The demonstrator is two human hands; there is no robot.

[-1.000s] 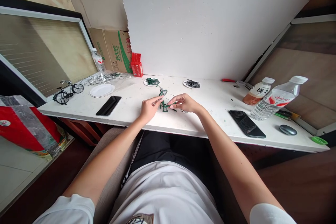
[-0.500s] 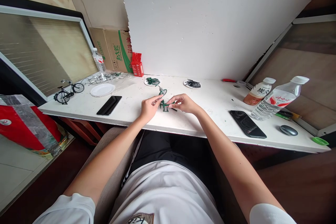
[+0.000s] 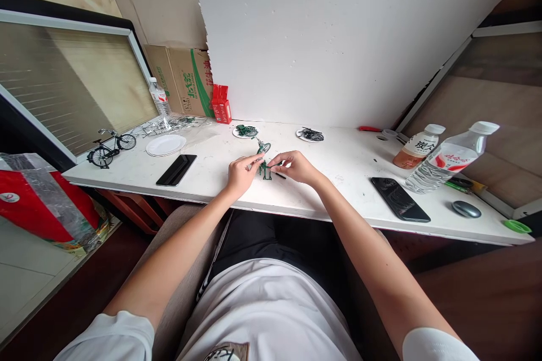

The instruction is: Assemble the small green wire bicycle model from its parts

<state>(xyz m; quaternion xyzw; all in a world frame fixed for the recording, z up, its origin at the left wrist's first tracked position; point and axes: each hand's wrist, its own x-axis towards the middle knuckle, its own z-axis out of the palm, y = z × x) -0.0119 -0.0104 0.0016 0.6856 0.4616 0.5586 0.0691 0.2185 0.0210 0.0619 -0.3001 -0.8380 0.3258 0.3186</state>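
I am watching both hands working at the middle of the table (image 3: 339, 203), near its front edge. The left hand (image 3: 240, 174) is pinching a small green frame (image 3: 265, 168) between thumb and fingertips; the right hand (image 3: 296, 166) is closing its fingertips on the same frame from the other side. The frame is standing on the table between the two hands. Its parts are too small for me to make out, and the right fingers are covering its right end. I cannot tell whether the thin dark piece just right of the frame is being held or is lying loose.

Just beyond the grip a green wheel part (image 3: 263, 148) is rising from the frame. Farther back are two small dishes, one with green parts (image 3: 246, 131), one with dark parts (image 3: 310, 135). Well left of the grip a black phone (image 3: 176, 170), a white plate (image 3: 165, 145) and a finished model bicycle (image 3: 110, 148) are lying. Well right are another phone (image 3: 400, 199), two bottles (image 3: 449, 159), and a mouse (image 3: 466, 209). Nothing is standing between my view and the grip.

Compared with half a second ago, the right fingertips are sitting slightly closer to the left hand; the frame is staying in place.
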